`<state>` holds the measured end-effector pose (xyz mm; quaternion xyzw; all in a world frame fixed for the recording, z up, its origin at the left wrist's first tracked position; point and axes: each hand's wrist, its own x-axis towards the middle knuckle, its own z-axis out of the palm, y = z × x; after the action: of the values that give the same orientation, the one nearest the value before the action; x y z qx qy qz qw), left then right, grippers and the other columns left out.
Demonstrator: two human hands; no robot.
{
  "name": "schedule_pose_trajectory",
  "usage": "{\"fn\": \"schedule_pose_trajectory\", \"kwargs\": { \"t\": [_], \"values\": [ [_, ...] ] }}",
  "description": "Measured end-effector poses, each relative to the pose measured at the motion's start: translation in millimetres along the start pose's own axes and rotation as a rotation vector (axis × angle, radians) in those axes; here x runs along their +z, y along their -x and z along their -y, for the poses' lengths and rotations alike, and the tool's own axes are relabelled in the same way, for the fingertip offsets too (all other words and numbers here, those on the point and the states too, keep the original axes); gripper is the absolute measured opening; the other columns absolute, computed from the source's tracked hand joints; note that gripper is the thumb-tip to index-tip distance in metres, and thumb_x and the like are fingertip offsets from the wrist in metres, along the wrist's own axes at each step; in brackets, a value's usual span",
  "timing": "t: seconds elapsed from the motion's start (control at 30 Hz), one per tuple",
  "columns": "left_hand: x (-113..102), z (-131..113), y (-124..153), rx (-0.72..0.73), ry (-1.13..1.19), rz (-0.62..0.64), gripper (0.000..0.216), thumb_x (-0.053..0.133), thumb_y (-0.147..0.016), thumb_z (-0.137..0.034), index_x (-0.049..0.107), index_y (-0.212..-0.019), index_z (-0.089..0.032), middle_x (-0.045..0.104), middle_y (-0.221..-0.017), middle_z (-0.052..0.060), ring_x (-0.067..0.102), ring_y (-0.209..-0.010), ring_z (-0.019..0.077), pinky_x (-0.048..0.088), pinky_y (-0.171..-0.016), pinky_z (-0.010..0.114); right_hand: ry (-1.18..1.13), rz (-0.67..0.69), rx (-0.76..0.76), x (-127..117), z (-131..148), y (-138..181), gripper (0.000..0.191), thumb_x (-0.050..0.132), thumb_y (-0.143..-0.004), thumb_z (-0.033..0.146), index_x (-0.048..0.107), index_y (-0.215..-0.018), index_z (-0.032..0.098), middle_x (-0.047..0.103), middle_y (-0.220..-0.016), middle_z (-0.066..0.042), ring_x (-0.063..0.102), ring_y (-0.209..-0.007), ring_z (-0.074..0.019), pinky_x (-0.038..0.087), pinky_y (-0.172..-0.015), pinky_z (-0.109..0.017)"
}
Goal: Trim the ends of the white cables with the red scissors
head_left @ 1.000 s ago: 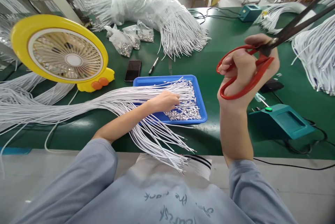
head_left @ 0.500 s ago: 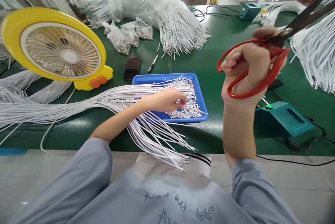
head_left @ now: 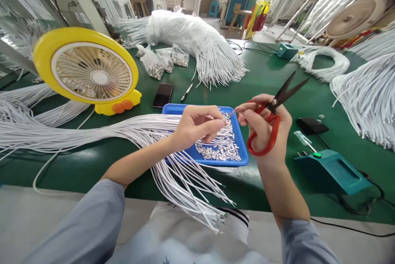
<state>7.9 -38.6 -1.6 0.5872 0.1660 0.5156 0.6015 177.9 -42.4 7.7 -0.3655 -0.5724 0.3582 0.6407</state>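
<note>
My right hand point(head_left: 264, 132) grips red-handled scissors point(head_left: 271, 111) with dark blades slightly apart, pointing up and right, just beside the blue tray point(head_left: 243, 148). My left hand point(head_left: 197, 126) hovers over the tray, fingers pinched on a thin white cord end whose tip reaches toward the right hand's fingers. The tray holds a heap of small silver metal clips point(head_left: 220, 150). A long bundle of white cords point(head_left: 92, 130) runs from the left across the green table point(head_left: 92, 165) and over the tray, with loose ends hanging off the front edge.
A yellow desk fan point(head_left: 89, 72) stands at left. A black phone point(head_left: 163, 95) and a pen point(head_left: 187, 92) lie behind the tray. A teal device point(head_left: 331, 169) sits at right. Bagged clips point(head_left: 157, 64) and big cord bundles point(head_left: 197, 41) lie farther back.
My right hand has come down and left with the scissors, from raised high to beside the tray. My left hand lifted off the cords and pinched one cord end. The view tilted up.
</note>
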Motion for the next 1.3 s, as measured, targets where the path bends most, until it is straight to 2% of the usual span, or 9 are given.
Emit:
{"fn": "schedule_pose_trajectory", "kwargs": {
  "t": [0.17,0.33,0.6,0.97,1.17,1.3],
  "values": [
    [0.3,1.5,-3.5,-0.137,0.077,-0.028,0.028,0.068,-0.081,-0.038,0.064,-0.074,-0.012,0.05,-0.052,-0.004,0.046,-0.038,0.0028,0.035,-0.034,0.013,0.01,0.069,-0.006,6.4,1.5,8.0,0.023,0.074,-0.076,0.025,0.061,-0.095,0.029,0.071,-0.081,0.004,0.066,-0.068,-0.0127,0.055,-0.068,-0.029],
    [3.5,3.7,-2.9,-0.114,0.054,-0.025,0.024,0.068,-0.083,-0.034,0.067,-0.078,-0.01,0.053,-0.055,-0.003,0.047,-0.039,0.0029,0.036,-0.035,0.014,-0.004,0.06,-0.036,6.2,0.4,7.9,0.022,0.072,-0.078,0.025,0.06,-0.096,0.028,0.072,-0.081,0.004,0.066,-0.065,-0.0121,0.055,-0.068,-0.029],
    [3.2,8.5,-2.4,-0.048,-0.041,-0.011,0.026,0.071,-0.082,-0.035,0.067,-0.078,-0.01,0.054,-0.058,-0.002,0.05,-0.042,0.0033,0.042,-0.039,0.014,-0.002,0.048,-0.077,4.9,7.8,6.0,0.021,0.072,-0.079,0.019,0.06,-0.095,0.026,0.074,-0.084,0.001,0.07,-0.076,-0.0155,0.054,-0.066,-0.029],
    [4.9,9.2,-2.0,-0.082,-0.065,-0.065,0.028,0.068,-0.084,-0.038,0.065,-0.08,-0.01,0.059,-0.061,0.0,0.054,-0.041,0.0056,0.045,-0.038,0.016,0.018,0.064,-0.036,2.0,-2.5,4.1,0.025,0.074,-0.077,0.022,0.06,-0.097,0.027,0.073,-0.083,0.002,0.07,-0.076,-0.0136,0.056,-0.068,-0.026],
    [3.4,11.4,-4.4,0.025,-0.155,-0.106,0.026,0.07,-0.083,-0.036,0.066,-0.077,-0.011,0.056,-0.057,-0.002,0.053,-0.044,0.0051,0.046,-0.043,0.016,0.054,0.036,-0.053,4.0,1.3,3.6,0.021,0.071,-0.078,0.022,0.06,-0.095,0.026,0.072,-0.081,0.002,0.068,-0.069,-0.0135,0.053,-0.061,-0.026],
    [1.7,14.2,-6.4,0.122,-0.275,-0.127,0.024,0.076,-0.077,-0.035,0.069,-0.075,-0.012,0.062,-0.067,0.002,0.058,-0.057,0.0069,0.05,-0.052,0.017,0.054,0.05,-0.09,5.7,3.7,5.7,0.024,0.074,-0.076,0.021,0.061,-0.095,0.025,0.071,-0.076,0.003,0.066,-0.066,-0.0132,0.052,-0.059,-0.027]
  ]
}}
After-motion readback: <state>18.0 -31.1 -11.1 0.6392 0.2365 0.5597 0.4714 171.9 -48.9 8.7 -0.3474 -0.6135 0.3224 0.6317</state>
